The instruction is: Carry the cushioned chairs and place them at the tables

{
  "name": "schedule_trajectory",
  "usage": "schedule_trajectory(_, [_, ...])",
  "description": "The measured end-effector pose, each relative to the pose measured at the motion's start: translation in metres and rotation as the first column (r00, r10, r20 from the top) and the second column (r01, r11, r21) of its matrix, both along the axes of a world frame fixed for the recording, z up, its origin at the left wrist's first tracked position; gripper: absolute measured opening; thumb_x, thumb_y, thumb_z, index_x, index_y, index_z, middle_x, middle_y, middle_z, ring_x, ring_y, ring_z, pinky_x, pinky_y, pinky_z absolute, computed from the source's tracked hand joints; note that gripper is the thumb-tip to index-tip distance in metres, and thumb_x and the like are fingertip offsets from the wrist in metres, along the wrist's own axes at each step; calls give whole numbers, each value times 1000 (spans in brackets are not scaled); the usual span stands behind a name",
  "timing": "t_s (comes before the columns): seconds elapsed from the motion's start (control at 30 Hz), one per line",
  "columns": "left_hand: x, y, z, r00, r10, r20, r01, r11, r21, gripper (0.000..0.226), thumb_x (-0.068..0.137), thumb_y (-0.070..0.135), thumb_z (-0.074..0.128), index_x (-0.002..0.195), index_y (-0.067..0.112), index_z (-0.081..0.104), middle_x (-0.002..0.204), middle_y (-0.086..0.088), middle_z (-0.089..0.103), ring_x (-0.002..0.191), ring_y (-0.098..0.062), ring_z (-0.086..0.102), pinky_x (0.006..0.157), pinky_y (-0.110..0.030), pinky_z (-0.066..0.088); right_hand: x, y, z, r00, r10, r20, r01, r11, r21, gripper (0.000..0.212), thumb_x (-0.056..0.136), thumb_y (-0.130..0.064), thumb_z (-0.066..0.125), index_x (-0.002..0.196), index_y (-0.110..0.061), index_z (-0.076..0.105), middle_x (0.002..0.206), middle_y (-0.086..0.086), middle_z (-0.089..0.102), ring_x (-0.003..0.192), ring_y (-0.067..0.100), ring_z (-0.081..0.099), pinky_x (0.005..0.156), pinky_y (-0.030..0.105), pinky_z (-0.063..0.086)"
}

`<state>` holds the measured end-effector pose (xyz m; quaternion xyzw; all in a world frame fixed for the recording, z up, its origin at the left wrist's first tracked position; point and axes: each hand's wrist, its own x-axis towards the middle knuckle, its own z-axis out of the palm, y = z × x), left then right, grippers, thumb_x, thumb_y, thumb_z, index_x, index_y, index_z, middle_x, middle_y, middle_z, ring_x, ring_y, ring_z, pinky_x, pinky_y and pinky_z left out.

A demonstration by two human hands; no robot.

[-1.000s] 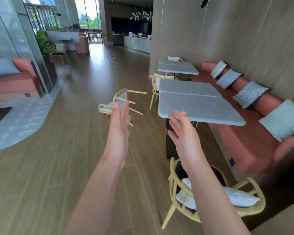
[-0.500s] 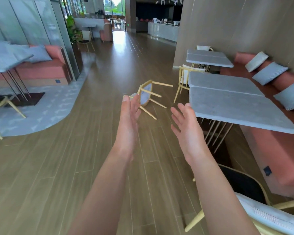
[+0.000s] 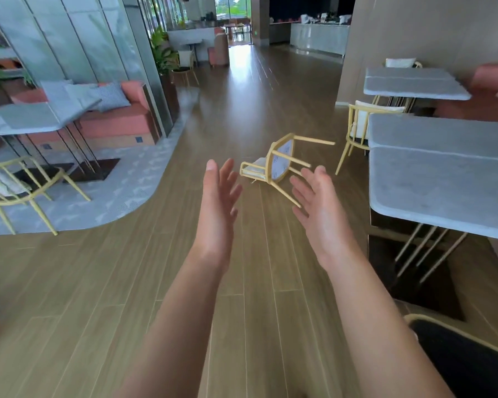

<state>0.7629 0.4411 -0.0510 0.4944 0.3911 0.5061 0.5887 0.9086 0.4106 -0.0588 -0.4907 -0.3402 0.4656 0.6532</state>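
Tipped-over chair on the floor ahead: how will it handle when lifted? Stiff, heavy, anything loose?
The tipped chair has a thin yellow frame, so it is probably stiff and fairly light for its size. Its white seat cushion may be loose and could slip off when the chair is turned upright. The legs stick out sideways, so they might catch the nearby table.

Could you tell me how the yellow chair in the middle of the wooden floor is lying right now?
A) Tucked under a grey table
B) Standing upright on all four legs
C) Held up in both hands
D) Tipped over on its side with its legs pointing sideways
D: the tipped chair lies on the floor with its legs sticking out sideways, beyond the open left hand and right hand, neither of which touches it.
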Motion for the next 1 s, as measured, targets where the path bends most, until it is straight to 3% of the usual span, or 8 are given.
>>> schedule_trajectory(0.17, [46, 57, -2, 999, 43, 10, -43, 999, -13, 75, 86, 76, 28, 149, 39, 46, 153, 11, 48, 135, -6, 50, 120, -45, 25, 41, 61, 0, 998, 65, 2, -64, 998, -20, 49, 104, -52, 30, 144, -30, 48, 145, -10, 55, 139, 4, 42, 121, 36, 27])
schedule_trajectory(0.3, [77, 89, -11, 1000, 27, -5, -27, 998, -52, 77, 83, 77, 31, 148, 39, 48, 151, 12, 51, 133, -5, 52, 119, -45, 26, 73, 96, -4, 999, 45, 8, -44, 998, -44, 49, 104, -55, 31, 144, -32, 47, 139, -11, 58, 135, 3, 45, 119, 35, 28])
schedule_trajectory(0.47, [94, 136, -21, 1000, 25, -2, -25, 996, -85, 79, 82, 77, 31, 149, 38, 47, 151, 10, 51, 133, -6, 52, 121, -47, 25, 94, 137, -19, 999, 33, 31, -31, 998, -62, 41, 103, -58, 31, 136, -42, 49, 119, -25, 60, 137, 3, 44, 120, 38, 27])
schedule_trajectory(0.53, [98, 156, -25, 1000, 23, -5, -23, 996, -91, 79, 82, 77, 31, 149, 38, 47, 151, 11, 51, 133, -6, 52, 120, -46, 27, 98, 156, -23, 999, 22, 32, -19, 996, -82, 43, 101, -59, 32, 137, -42, 49, 120, -24, 60, 136, 4, 45, 120, 39, 28])
schedule_trajectory(0.7, [94, 219, -41, 1000, 21, -1, -21, 996, -88, 76, 84, 75, 31, 147, 38, 49, 149, 13, 53, 131, -4, 55, 118, -43, 32, 95, 216, -29, 999, -4, 48, 8, 996, -94, 26, 99, -59, 37, 113, -50, 56, 112, -28, 65, 117, -9, 53, 118, 37, 31])
schedule_trajectory(0.9, [77, 320, -39, 998, -38, 43, 42, 995, -88, 76, 84, 75, 30, 147, 36, 49, 148, 12, 54, 131, -5, 54, 121, -48, 27, 78, 300, -14, 995, -36, 95, 47, 993, -109, 31, 104, -51, 34, 128, -41, 51, 114, -24, 62, 126, 0, 50, 121, 40, 28])
schedule_trajectory(1.0, [69, 367, -27, 996, -76, 37, 78, 996, -53, 78, 85, 76, 28, 149, 37, 47, 150, 13, 51, 133, -3, 52, 121, -46, 25, 68, 342, 1, 990, -70, 122, 82, 991, -102, 24, 103, -51, 35, 111, -45, 56, 116, -22, 62, 117, -5, 54, 119, 39, 30])
